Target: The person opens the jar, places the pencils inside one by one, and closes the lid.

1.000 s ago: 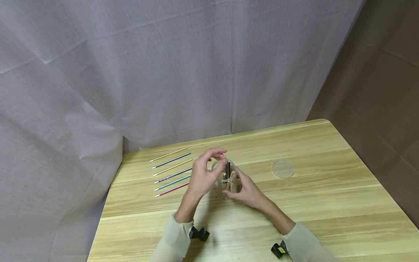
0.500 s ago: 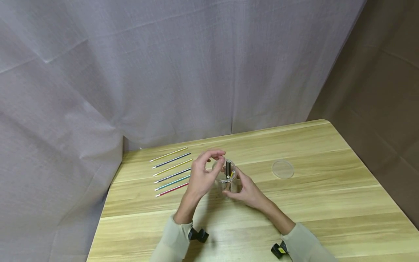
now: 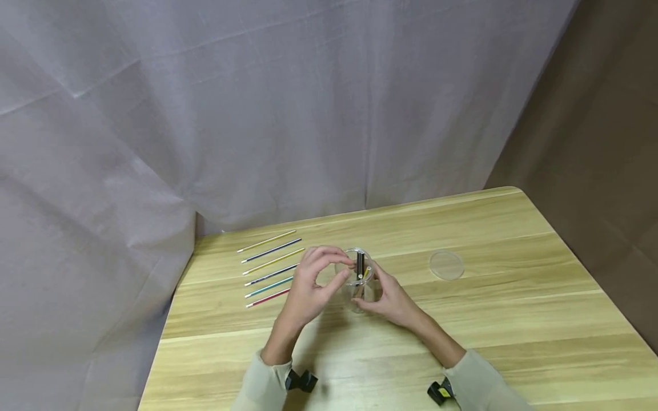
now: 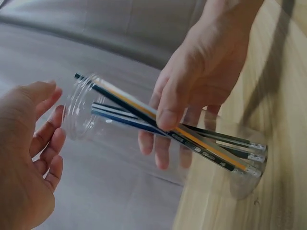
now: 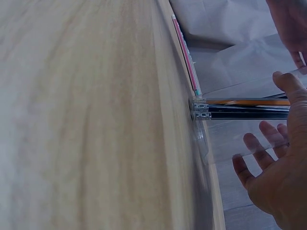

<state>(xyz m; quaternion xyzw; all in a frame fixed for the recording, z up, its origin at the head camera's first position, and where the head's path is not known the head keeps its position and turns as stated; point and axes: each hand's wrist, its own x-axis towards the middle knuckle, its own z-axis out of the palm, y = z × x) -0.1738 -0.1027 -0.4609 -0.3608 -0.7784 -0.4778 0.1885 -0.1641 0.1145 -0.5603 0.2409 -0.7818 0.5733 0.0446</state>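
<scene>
A clear plastic jar stands upright on the table. Several pencils lean inside it, dark ones and a yellow one, their eraser ends at the bottom. My right hand grips the jar's side, thumb on the near side and fingers round the wall. By the jar's mouth is my left hand, its thumb and fingers apart and curved, with nothing between them. Whether its fingertips touch the rim, I cannot tell. In the right wrist view, the right hand spans the jar above the eraser ends.
To the left of the jar, several pencils lie in a spaced row, among them a yellow pencil and a red pencil. A clear round lid lies flat at the right. Grey cloth hangs behind the table.
My left hand has drawn slightly down and left from above the jar's mouth, and its thumb and fingers have spread apart. The right hand keeps its grip on the jar.
</scene>
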